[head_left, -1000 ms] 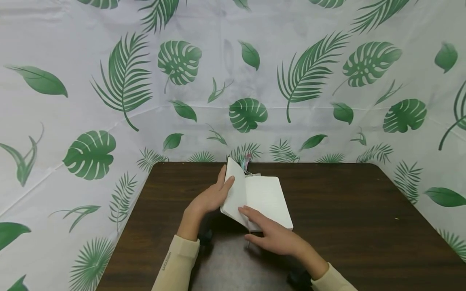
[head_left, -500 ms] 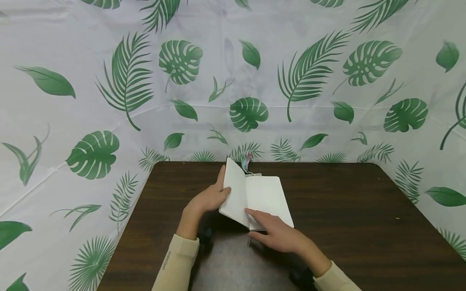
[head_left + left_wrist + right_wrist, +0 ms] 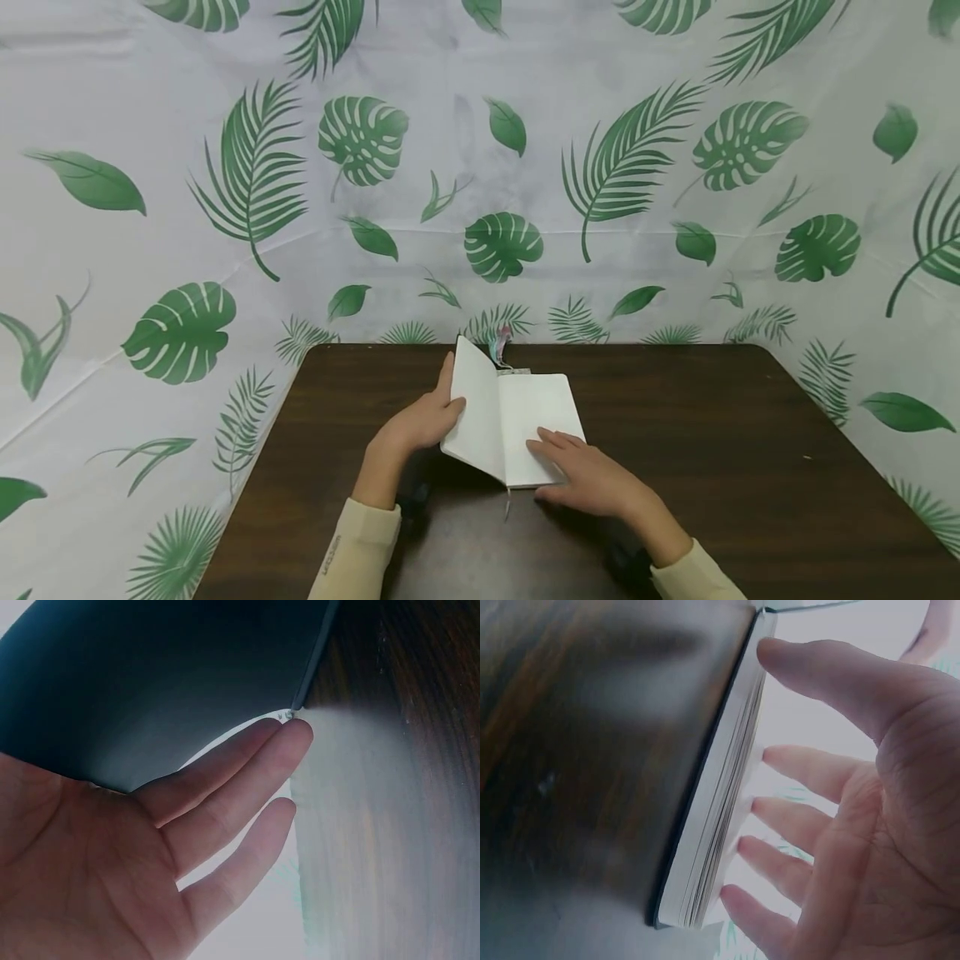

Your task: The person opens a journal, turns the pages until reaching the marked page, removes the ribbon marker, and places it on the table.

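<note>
Two cream sleeves (image 3: 358,546) are reaching in from the lower left and lower right of the frame, the left one showing small lettering. From its sleeve, the left hand (image 3: 415,421) is standing left of centre, its thumb lying on the page side and its fingers going round to the outside. Its grip is narrow, holding the raised left half of a notebook (image 3: 536,412). The wrist view on that side is showing three fingers nearly straight beside the dark cover (image 3: 157,682), which is hiding the thumb.

Right of centre, the right hand (image 3: 592,477) is resting spread fingers on the flat right page. This grip is wide, holding nothing; the thumb is sitting just beside the page block (image 3: 720,817), and I cannot tell whether it is touching.

The notebook itself is lying near the middle of the frame, with a ribbon (image 3: 507,504) hanging out below the spine. Its pages are showing no writing that I can make out. As I judge it, the opening is mostly done: the right half is lying down, while the left half is tilting up and not yet flat.

Under everything a dark brown worktop (image 3: 697,417) is stretching back. Beyond the notebook's top edge, a pink and blue tassel (image 3: 500,342) is showing at upper centre, and behind it a leaf-printed cloth (image 3: 555,200) is filling the upper frame.
</note>
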Demonstrator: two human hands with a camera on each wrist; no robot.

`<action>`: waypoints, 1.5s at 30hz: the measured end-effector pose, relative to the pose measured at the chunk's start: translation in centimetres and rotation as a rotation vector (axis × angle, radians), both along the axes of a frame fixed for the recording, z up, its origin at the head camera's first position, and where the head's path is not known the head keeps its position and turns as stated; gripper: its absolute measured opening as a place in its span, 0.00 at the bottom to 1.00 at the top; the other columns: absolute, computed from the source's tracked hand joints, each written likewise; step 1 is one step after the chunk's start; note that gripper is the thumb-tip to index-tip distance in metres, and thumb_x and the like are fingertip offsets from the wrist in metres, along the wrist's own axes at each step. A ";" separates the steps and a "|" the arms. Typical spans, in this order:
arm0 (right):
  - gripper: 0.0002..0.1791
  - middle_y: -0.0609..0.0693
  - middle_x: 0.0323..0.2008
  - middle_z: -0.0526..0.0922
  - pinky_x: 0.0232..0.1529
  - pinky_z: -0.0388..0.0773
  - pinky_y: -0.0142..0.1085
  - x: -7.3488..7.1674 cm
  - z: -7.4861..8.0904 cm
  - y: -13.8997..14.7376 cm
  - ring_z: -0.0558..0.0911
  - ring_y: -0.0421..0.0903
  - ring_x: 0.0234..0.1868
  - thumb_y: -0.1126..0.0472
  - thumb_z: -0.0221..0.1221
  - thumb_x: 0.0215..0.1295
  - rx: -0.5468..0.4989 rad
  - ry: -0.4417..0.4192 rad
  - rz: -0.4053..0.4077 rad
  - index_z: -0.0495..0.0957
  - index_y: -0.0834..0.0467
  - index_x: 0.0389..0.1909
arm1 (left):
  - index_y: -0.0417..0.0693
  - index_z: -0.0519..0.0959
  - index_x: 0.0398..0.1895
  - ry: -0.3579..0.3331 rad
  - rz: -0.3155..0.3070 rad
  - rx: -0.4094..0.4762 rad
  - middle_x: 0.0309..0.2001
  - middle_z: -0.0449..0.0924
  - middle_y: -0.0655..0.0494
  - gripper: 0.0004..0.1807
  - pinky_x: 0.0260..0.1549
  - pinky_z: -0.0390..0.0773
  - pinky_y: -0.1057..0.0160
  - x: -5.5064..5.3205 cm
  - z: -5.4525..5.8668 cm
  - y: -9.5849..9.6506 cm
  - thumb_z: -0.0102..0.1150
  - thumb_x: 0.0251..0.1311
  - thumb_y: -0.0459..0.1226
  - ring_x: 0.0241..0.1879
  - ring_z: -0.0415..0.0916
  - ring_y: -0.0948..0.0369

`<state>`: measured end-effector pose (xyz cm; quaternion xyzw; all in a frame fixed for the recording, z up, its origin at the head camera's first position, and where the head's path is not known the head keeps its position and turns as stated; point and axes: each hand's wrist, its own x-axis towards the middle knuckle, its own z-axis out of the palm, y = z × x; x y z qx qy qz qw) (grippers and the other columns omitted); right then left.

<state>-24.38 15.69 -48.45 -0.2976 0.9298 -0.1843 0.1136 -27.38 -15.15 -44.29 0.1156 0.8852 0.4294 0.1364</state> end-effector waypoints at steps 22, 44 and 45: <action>0.27 0.58 0.79 0.71 0.71 0.67 0.71 -0.6 0.1 0.8 0.70 0.65 0.78 0.48 0.64 0.78 -0.021 0.006 0.027 0.79 0.48 0.74 | 0.53 0.23 0.89 0.003 -0.004 0.029 0.51 0.85 0.41 0.44 0.63 0.75 0.42 0.1 0.1 -0.2 0.37 0.86 0.46 0.47 0.84 0.54; 0.20 0.47 0.62 0.85 0.47 0.85 0.48 -0.6 -0.2 0.2 0.86 0.50 0.54 0.54 0.71 0.67 0.201 0.352 0.028 0.85 0.48 0.59 | 0.54 0.25 0.89 0.022 0.000 0.009 0.60 0.83 0.36 0.44 0.65 0.75 0.42 0.3 0.1 -0.3 0.39 0.86 0.47 0.52 0.84 0.52; 0.21 0.47 0.63 0.85 0.49 0.85 0.49 -0.7 -0.2 0.2 0.86 0.50 0.55 0.56 0.71 0.67 0.204 0.342 0.026 0.85 0.48 0.60 | 0.54 0.25 0.89 0.024 0.001 0.010 0.61 0.83 0.36 0.44 0.65 0.75 0.42 0.3 0.1 -0.3 0.39 0.86 0.47 0.53 0.84 0.52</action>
